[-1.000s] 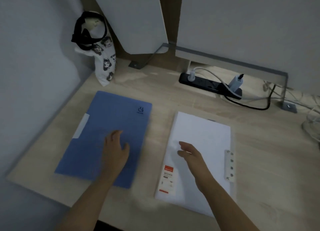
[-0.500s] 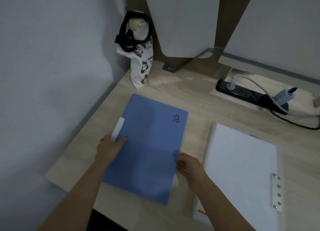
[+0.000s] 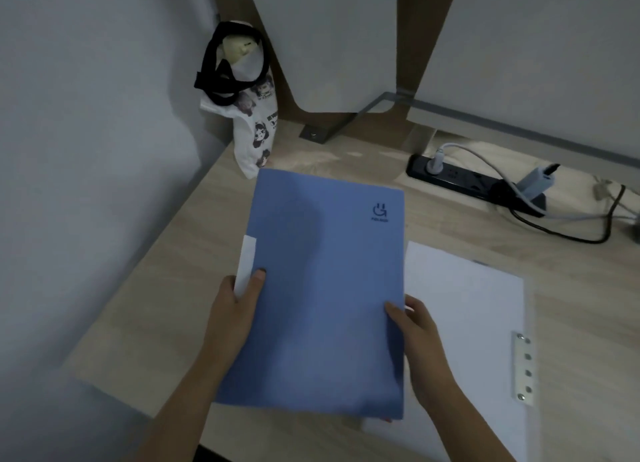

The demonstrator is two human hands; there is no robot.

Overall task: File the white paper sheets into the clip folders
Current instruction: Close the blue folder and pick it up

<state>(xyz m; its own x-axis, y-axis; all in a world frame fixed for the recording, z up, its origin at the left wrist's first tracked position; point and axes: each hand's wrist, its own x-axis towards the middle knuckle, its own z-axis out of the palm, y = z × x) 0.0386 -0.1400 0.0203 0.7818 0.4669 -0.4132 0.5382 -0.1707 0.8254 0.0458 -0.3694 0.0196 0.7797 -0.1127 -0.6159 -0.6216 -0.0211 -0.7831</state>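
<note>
A closed blue clip folder [image 3: 322, 288] with a dark logo near its top right corner and a white label on its spine is held up above the wooden desk. My left hand [image 3: 239, 306] grips its left edge at the label, thumb on the cover. My right hand [image 3: 412, 330] grips its right edge, thumb on top and fingers underneath. To the right, a stack of white paper sheets [image 3: 464, 323] lies on the desk, with a metal clip bar [image 3: 521, 368] along its right side. The folder's lower right corner overlaps the sheets.
A white printed bag [image 3: 252, 126] with black straps stands in the back left corner by the wall. A black power strip [image 3: 474, 183] with plugs and cables lies at the back right. Grey panels rise behind the desk [image 3: 166, 288].
Both hands moved from resting near the folder and paper to its two side edges and lifted it. The folder now sits further right, over the edge of the sheets.
</note>
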